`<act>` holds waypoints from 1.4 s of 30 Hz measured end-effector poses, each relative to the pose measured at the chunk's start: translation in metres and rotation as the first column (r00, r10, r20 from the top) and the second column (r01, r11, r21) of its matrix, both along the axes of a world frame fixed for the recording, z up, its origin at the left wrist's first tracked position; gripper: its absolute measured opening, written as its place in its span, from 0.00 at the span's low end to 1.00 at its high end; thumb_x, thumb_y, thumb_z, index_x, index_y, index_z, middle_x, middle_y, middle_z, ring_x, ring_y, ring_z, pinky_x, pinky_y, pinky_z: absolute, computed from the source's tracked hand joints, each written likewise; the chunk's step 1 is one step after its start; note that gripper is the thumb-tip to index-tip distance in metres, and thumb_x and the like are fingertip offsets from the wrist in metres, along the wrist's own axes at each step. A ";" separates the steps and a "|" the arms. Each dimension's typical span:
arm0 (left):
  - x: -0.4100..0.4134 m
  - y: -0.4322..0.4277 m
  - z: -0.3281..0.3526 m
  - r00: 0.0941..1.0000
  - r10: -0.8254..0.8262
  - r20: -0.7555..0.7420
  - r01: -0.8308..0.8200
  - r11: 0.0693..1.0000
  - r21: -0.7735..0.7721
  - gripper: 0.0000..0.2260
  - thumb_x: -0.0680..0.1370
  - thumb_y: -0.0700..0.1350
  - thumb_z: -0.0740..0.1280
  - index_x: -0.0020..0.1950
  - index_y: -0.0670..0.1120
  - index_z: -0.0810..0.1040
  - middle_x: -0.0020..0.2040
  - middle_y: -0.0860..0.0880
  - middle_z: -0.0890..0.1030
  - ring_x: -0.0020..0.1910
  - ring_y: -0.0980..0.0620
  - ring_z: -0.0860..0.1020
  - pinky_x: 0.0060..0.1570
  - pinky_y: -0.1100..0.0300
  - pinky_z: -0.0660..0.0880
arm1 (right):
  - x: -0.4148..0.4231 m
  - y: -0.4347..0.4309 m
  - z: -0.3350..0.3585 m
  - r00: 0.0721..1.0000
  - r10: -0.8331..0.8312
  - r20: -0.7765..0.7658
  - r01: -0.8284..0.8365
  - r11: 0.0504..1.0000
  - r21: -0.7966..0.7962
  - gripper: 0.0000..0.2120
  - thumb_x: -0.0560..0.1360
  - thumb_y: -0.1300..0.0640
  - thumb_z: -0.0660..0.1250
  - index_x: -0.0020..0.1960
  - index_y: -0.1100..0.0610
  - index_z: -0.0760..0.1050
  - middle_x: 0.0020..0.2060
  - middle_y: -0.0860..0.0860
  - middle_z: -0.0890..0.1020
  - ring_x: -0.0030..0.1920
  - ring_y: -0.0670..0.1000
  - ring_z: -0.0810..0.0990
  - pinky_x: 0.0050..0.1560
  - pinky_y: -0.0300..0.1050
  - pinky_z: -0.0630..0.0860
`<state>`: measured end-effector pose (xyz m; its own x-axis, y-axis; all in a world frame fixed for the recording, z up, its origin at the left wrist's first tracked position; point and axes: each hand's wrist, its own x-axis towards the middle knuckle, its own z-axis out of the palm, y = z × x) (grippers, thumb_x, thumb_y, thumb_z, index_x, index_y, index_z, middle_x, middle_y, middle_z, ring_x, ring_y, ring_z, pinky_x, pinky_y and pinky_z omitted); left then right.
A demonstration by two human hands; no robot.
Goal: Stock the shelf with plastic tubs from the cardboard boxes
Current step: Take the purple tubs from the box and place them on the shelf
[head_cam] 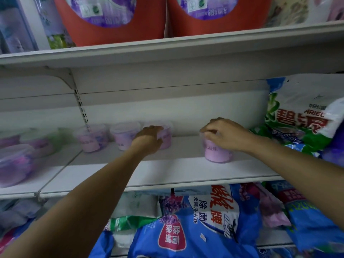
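Middle shelf (pixel 167 172), white, running across the centre of view. Both bare forearms stretched in from 6 o'clock.

Left hand (pixel 149 135) just left of centre. Fingers curled round the near side of a back tub (pixel 167 141): clear plastic, pink-purple fill, upright, close to the back wall. Thumb hidden behind the hand.

Right hand (pixel 223 135) at 3 o'clock of the left one, well apart from it, palm down. Fingers bent over the lid of a front tub (pixel 217 154), gripping it from above. Tub upright on the shelf, nearer the front edge than the other; same pink fill, label too blurred to read.

At 9 o'clock of the back tub: two more tubs (pixel 123 135) in a line along the wall, touching or nearly so, too blurred to tell which. Slotted upright (pixel 81 107) behind the leftmost. Farther toward 9 o'clock, in the next bay, purple tubs (pixel 14 162), blurred.

At 3 o'clock of the front tub: big detergent bag (pixel 301 116), white, green and blue, leaning in over the shelf end, just beside the right wrist.

At 12 o'clock: upper shelf with red packs (pixel 111 21) bearing purple labels. At 6 o'clock, under the shelf edge: heap of blue bags (pixel 186 229).
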<state>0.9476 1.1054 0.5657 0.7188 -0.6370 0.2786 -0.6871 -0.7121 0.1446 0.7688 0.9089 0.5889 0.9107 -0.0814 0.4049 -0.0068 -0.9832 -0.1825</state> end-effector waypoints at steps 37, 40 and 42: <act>0.030 -0.004 -0.005 1.000 -0.019 0.021 0.021 0.994 -0.111 0.19 0.77 0.46 0.64 0.68 0.51 0.70 0.68 0.49 0.71 0.65 0.47 0.70 0.62 0.54 0.69 | 0.082 -0.029 -0.015 0.970 -0.196 -0.144 0.176 0.975 -0.138 0.20 0.78 0.60 0.60 0.67 0.45 0.72 0.61 0.54 0.75 0.64 0.55 0.68 0.59 0.50 0.70; 0.020 0.017 -0.003 0.999 -0.044 -0.002 0.043 0.983 -0.181 0.21 0.77 0.48 0.65 0.70 0.51 0.69 0.68 0.48 0.71 0.62 0.47 0.73 0.61 0.55 0.70 | 0.082 -0.017 -0.014 0.950 -0.273 -0.150 0.243 0.951 -0.190 0.20 0.78 0.52 0.61 0.70 0.45 0.68 0.66 0.53 0.72 0.66 0.55 0.68 0.60 0.50 0.67; 0.010 0.039 -0.001 0.998 -0.058 0.011 0.059 0.970 -0.237 0.20 0.77 0.47 0.66 0.69 0.50 0.71 0.65 0.48 0.74 0.60 0.47 0.75 0.57 0.54 0.73 | 0.080 0.002 -0.012 0.947 -0.297 -0.124 0.274 0.946 -0.173 0.23 0.77 0.49 0.63 0.71 0.45 0.65 0.67 0.52 0.70 0.66 0.56 0.68 0.60 0.50 0.67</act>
